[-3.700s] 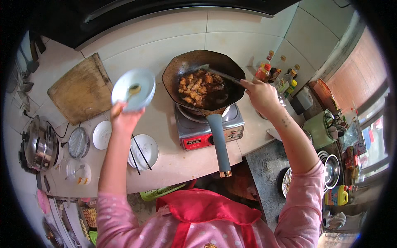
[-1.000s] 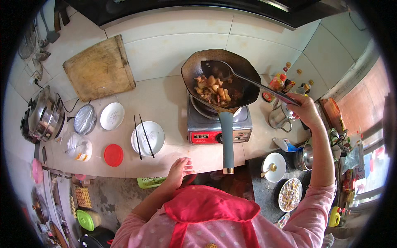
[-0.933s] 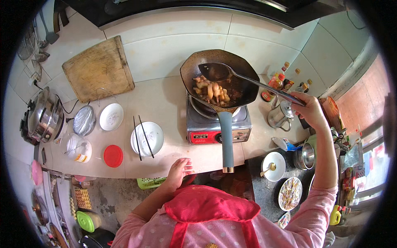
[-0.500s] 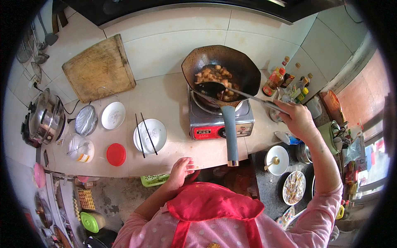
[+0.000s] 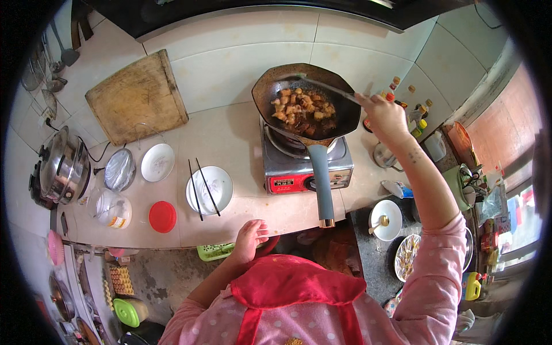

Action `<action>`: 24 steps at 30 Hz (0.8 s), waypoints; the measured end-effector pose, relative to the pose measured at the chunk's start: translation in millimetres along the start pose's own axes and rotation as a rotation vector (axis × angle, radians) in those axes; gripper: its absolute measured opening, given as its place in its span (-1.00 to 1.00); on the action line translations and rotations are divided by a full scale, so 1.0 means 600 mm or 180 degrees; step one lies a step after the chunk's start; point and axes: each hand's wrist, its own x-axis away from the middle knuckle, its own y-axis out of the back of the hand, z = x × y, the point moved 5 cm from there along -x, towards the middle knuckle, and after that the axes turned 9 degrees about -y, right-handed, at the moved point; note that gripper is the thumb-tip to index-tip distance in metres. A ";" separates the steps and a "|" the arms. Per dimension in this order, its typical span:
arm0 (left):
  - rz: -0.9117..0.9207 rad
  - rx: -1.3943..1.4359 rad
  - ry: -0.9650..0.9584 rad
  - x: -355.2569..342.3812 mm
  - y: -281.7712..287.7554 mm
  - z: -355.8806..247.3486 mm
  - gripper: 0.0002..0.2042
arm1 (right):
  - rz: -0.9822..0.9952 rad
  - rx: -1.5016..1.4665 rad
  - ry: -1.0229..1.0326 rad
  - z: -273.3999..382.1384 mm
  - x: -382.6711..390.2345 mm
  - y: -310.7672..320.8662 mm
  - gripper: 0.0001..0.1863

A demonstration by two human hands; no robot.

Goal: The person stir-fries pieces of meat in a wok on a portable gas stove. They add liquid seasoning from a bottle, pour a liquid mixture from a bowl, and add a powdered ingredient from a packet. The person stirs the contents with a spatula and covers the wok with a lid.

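Observation:
My right hand (image 5: 384, 119) is closed around the handle of a long spatula (image 5: 329, 87) and holds it over the wok's right rim. The spatula's far end lies by the back wall of the dark wok (image 5: 347, 122), seen edge-on. Browned meat chunks (image 5: 302, 109) in sauce lie in the bottom of the wok. It sits on a portable gas stove (image 5: 276, 163), its grey handle (image 5: 319, 181) pointing toward me, with no hand on it. Just off the counter's front edge, my left hand (image 5: 249, 240) is empty, its fingers loosely bent and slightly apart.
Left of the stove, a white bowl (image 5: 224, 190) carries chopsticks (image 5: 195, 187) across it. Farther left are a red lid (image 5: 162, 216), a clear jar (image 5: 110, 208) and a cutting board (image 5: 137, 98) against the wall. Sauce bottles (image 5: 417, 118) stand right; a bowl with a spoon (image 5: 393, 220) is nearer.
My right hand has moved up and left, carrying the spatula from the front of the wok to its back wall. The meat is gathered more toward the middle. My left hand stays about where it was.

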 end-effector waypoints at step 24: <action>0.0850 -0.0284 0.0124 -0.015 -0.084 -0.028 -0.62 | 0.0388 -0.0299 -0.0648 -0.100 0.031 0.032 -0.56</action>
